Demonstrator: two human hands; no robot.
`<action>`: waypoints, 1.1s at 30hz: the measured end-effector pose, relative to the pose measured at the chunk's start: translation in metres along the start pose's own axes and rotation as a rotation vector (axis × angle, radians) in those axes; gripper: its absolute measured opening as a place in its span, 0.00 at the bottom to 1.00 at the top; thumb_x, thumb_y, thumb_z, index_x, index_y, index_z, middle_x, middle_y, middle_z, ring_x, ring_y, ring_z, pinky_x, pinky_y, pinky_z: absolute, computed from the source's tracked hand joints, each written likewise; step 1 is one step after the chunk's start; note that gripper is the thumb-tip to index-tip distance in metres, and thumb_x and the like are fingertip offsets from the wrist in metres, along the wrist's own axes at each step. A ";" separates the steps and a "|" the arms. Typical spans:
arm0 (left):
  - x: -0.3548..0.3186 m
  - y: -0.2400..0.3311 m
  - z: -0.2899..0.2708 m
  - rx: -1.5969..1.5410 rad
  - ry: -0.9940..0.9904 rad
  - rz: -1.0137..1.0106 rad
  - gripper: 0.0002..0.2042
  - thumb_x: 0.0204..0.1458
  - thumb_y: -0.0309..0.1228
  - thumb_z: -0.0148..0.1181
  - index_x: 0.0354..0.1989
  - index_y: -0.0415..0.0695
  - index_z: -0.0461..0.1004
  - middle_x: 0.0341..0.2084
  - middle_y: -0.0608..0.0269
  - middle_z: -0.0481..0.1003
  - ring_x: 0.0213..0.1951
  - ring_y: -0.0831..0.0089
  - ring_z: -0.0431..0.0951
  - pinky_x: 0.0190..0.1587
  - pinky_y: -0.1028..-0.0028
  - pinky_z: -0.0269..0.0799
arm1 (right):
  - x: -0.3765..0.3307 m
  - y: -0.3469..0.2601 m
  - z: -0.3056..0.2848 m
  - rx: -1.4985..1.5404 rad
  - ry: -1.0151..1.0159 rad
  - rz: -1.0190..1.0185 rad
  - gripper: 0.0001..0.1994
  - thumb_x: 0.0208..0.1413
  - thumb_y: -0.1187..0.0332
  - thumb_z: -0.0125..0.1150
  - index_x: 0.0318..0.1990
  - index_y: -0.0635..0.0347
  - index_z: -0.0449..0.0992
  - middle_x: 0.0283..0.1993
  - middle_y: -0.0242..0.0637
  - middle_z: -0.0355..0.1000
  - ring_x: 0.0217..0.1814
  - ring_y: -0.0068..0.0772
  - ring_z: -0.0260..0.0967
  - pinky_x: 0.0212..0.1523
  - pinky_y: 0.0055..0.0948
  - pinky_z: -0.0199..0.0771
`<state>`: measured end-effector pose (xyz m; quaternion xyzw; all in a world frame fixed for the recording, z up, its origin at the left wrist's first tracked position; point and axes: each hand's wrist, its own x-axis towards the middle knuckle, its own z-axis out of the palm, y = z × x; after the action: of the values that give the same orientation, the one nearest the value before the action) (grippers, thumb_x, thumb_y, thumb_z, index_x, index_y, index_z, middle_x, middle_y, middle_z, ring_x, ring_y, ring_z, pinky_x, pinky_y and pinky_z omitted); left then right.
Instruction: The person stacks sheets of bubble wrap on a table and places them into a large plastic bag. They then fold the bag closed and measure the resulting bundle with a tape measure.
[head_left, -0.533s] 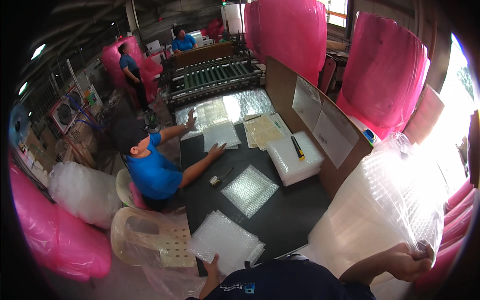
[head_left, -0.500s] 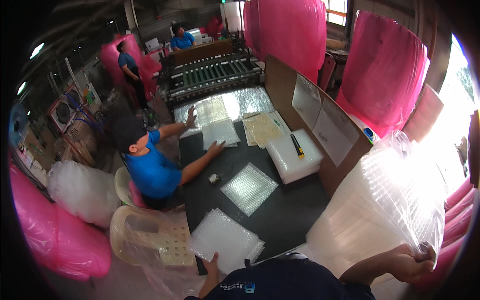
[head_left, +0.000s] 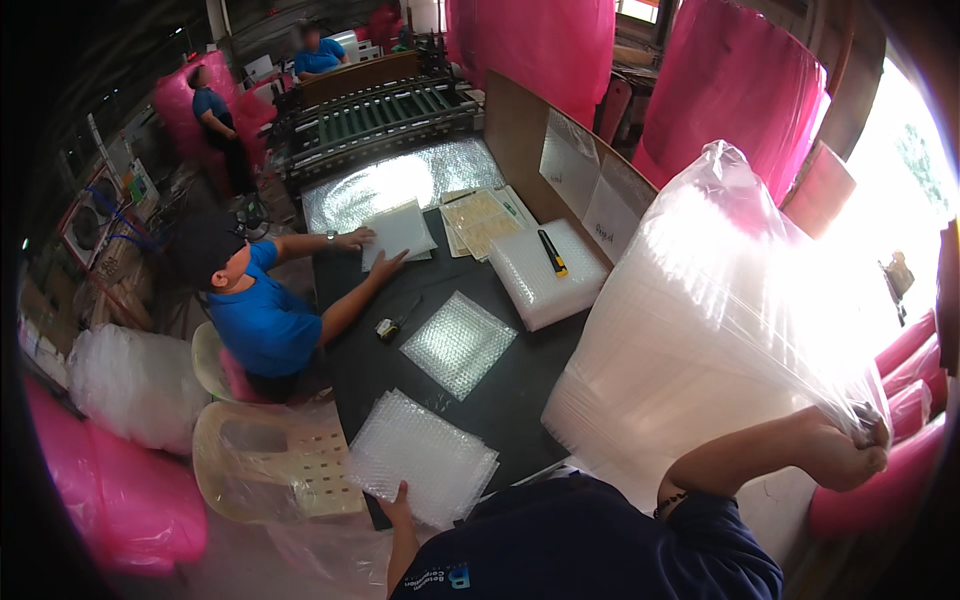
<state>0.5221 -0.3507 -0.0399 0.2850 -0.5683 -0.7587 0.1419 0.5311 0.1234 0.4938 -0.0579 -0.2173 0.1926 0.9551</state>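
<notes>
While left fingers (head_left: 401,497) hold sheets (head_left: 425,455), right fingers (head_left: 872,458), bag (head_left: 660,350)

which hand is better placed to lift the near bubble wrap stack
Left, most likely: the left hand has its thumb on the near bubble wrap stack, while the right hand is farther right, gripping clear plastic.
</notes>
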 end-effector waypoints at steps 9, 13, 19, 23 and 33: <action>-0.025 0.025 0.013 -0.017 0.060 0.089 0.34 0.40 0.22 0.68 0.57 0.37 0.58 0.51 0.56 0.65 0.50 0.64 0.66 0.54 0.70 0.60 | -0.123 0.041 -0.130 -0.023 -1.068 0.071 0.10 0.53 0.67 0.53 0.32 0.68 0.65 0.27 0.42 0.66 0.30 0.33 0.65 0.28 0.27 0.66; -0.037 0.054 0.040 0.134 0.175 0.087 0.34 0.37 0.25 0.71 0.54 0.36 0.60 0.49 0.56 0.66 0.50 0.64 0.65 0.54 0.68 0.60 | -0.188 -0.004 -0.162 0.505 -1.311 0.250 0.23 0.45 0.69 0.64 0.48 0.66 0.65 0.49 0.56 0.62 0.52 0.45 0.63 0.50 0.41 0.67; -0.070 0.167 0.108 0.313 -0.045 0.218 0.39 0.30 0.35 0.76 0.51 0.35 0.61 0.48 0.55 0.66 0.50 0.65 0.66 0.54 0.67 0.62 | -0.308 -0.021 -0.203 0.413 -2.003 1.267 0.44 0.33 0.64 0.75 0.59 0.64 0.56 0.60 0.50 0.57 0.59 0.49 0.57 0.60 0.40 0.55; -0.107 0.173 0.102 0.290 -0.004 0.479 0.49 0.26 0.44 0.77 0.55 0.35 0.52 0.52 0.55 0.62 0.52 0.68 0.64 0.54 0.66 0.62 | -0.317 -0.012 -0.192 0.614 -2.314 2.170 0.42 0.31 0.69 0.76 0.58 0.66 0.60 0.56 0.43 0.64 0.59 0.38 0.58 0.60 0.35 0.56; -0.054 0.045 0.065 0.586 -0.228 0.197 0.39 0.25 0.34 0.78 0.51 0.39 0.64 0.43 0.55 0.71 0.47 0.63 0.71 0.50 0.66 0.68 | -0.334 0.004 -0.290 0.098 -2.538 1.438 0.35 0.30 0.74 0.72 0.53 0.64 0.65 0.51 0.39 0.68 0.53 0.37 0.65 0.55 0.33 0.62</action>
<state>0.5218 -0.2843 0.0299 0.1706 -0.7993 -0.5728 0.0620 0.3786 -0.0117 0.1015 0.0857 -0.8147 0.5464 -0.1742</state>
